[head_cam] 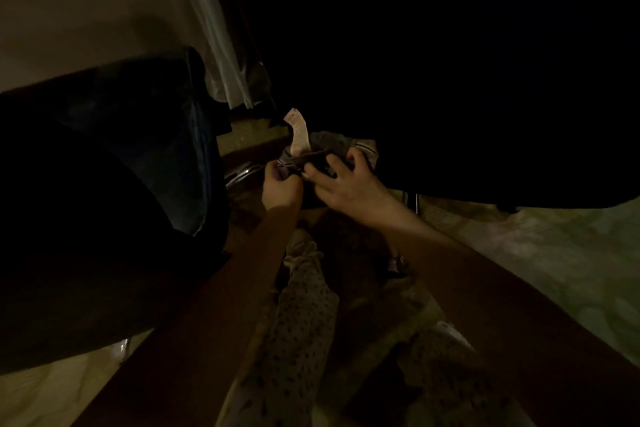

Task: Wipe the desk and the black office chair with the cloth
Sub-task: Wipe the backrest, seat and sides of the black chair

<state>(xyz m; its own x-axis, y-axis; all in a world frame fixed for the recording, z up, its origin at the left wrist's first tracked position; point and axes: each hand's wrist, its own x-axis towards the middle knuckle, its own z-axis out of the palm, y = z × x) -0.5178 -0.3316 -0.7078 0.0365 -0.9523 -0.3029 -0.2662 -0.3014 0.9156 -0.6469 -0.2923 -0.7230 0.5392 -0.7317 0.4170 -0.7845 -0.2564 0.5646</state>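
Note:
The scene is very dim. Both my hands meet at the centre of the head view on a dark, bunched cloth [313, 158]. My left hand [278, 189] pinches its left end between thumb and fingers. My right hand [346, 184] curls its fingers over the cloth's right part, near a grey striped fabric. The black office chair [104, 184] fills the left side, its padded edge close to my left forearm. A chrome part of its base [239, 175] glints just left of my left hand. The desk cannot be made out.
A large black mass [450, 80] covers the upper right. A pale curtain [225, 55] hangs at the top centre against a beige wall. A pale paper tag [299, 133] sticks up behind the cloth. My patterned trouser legs [304, 315] and light floor lie below.

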